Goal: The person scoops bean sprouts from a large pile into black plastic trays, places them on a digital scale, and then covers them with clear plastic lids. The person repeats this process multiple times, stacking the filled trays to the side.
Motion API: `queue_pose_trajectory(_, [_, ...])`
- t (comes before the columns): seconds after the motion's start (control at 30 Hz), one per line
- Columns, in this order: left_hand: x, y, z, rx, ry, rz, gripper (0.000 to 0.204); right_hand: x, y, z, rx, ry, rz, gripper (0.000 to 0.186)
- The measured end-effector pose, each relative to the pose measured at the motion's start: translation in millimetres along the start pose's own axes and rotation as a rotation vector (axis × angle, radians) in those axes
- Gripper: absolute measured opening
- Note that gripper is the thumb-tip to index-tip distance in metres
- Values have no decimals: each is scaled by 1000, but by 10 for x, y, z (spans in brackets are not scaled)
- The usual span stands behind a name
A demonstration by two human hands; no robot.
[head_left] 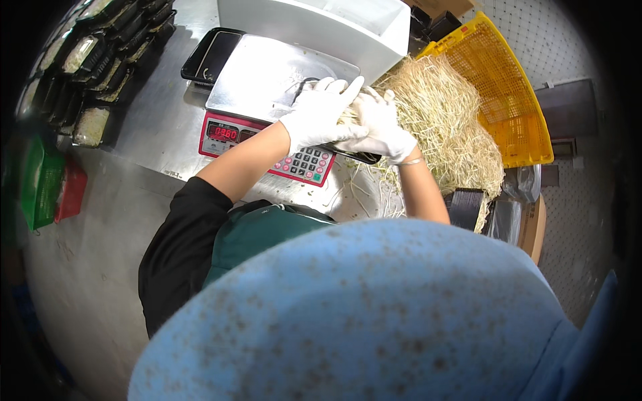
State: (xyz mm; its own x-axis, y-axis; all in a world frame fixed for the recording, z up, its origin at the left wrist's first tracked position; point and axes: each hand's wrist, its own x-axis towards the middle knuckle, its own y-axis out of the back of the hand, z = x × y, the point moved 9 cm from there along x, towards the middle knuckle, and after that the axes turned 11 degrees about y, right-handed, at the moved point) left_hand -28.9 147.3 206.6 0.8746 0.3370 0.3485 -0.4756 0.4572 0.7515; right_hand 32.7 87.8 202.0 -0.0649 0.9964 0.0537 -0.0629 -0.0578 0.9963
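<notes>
Both my hands wear white gloves and meet over a black tray [364, 156] at the right side of a scale [264, 70]. My left hand [322, 113] lies across the tray with its fingers stretched toward the right. From the other side, my right hand [380, 127] curls its thumb and fingers around a clump of bean sprouts [349, 115]. Most of that tray and clump is hidden under the gloves. The scale has a steel pan, a red body with a keypad and a lit red display. A big heap of bean sprouts [441, 113] lies right beside my right hand.
An empty-looking black tray [212, 57] rests left of the pan. Behind stands a white bin [321, 27]; a yellow basket [518, 113] leans behind the heap. Filled trays [93, 60] are stacked at far left, above green [43, 180] and red [71, 190] baskets. Black trays [466, 207] sit at right.
</notes>
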Motion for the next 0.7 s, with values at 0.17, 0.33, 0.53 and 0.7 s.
queue_pose_trajectory(0.17, [-5, -122, -50, 166, 107, -279, 103, -534, 44, 269, 460, -210, -55, 89])
queue_pose_trajectory(0.33, [14, -131, -38, 95, 113, -306, 102, -740, 16, 308, 553, -282, 359, 36])
queue_pose_trajectory(0.53, [25, -93, -151, 47, 51, -217, 94, -2041, -493, 858, 989, -787, 731, 21])
queue_pose_trajectory(0.7, [57, -86, -233, 106, 15, -165, 84, -2451, -1176, 311, 372, -640, 381, 63])
